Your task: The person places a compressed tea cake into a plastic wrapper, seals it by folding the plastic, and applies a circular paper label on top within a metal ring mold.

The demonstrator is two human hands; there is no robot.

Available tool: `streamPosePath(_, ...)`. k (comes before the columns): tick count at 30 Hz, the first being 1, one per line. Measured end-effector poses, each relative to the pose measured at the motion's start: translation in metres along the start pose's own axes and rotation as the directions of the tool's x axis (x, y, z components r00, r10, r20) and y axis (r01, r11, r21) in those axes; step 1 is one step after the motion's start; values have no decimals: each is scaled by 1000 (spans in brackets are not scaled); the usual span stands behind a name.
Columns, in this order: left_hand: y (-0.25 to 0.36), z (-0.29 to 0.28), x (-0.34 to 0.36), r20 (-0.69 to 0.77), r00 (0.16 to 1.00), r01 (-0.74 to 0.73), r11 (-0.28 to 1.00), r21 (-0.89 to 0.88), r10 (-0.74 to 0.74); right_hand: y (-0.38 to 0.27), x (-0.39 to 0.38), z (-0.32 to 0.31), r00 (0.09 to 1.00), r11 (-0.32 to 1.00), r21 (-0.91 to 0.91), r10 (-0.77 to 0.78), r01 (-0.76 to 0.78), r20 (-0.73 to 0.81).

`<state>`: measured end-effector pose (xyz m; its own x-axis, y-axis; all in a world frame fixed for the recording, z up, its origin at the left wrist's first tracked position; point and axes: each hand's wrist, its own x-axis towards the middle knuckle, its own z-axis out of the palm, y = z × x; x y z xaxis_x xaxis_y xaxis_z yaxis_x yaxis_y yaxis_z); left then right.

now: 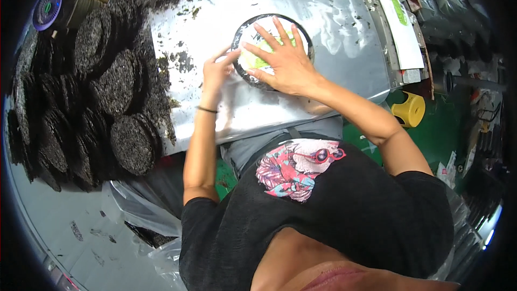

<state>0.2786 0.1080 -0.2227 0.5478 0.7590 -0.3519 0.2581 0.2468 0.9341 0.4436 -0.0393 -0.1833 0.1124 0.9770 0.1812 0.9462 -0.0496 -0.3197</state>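
A round, dark-rimmed packet [249, 37] is lying on a shiny tabletop [344, 37]. The right hand [288, 64] is spreading its fingers over the packet's white-and-green label [256, 62], its forearm [362, 109] slanting in from 4 o'clock. The left hand [216, 73] is curling at the packet's edge near 9 o'clock. From the packet, stacked dark discs [116, 89] are leaning at 8 to 9 o'clock, a purple fan [47, 8] is standing just past 9, and a yellow object [410, 110] is showing near 4.

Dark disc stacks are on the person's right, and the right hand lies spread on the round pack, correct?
Not quite: the head view shows the dark disc stacks on the person's left. The right hand lies spread on the round pack.
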Motion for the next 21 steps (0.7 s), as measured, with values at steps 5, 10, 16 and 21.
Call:
streamPosePath(5,66,10,80,323,941,-316,586,746,95,-8,-3,11,997,1000,-13,-6,5,-70)
streamPosePath(10,71,6,88,554,819,-566,368,738,149,-9,6,28,991,998,47,-40,46,-129)
streamPosePath(16,123,60,31,698,688,-704,-51,708,199,-4,-32,-8,978,1000,-23,-2,-3,-209)
streamPosePath(21,102,13,47,438,893,-438,429,790,106,-16,-17,20,966,995,85,-37,60,-255)
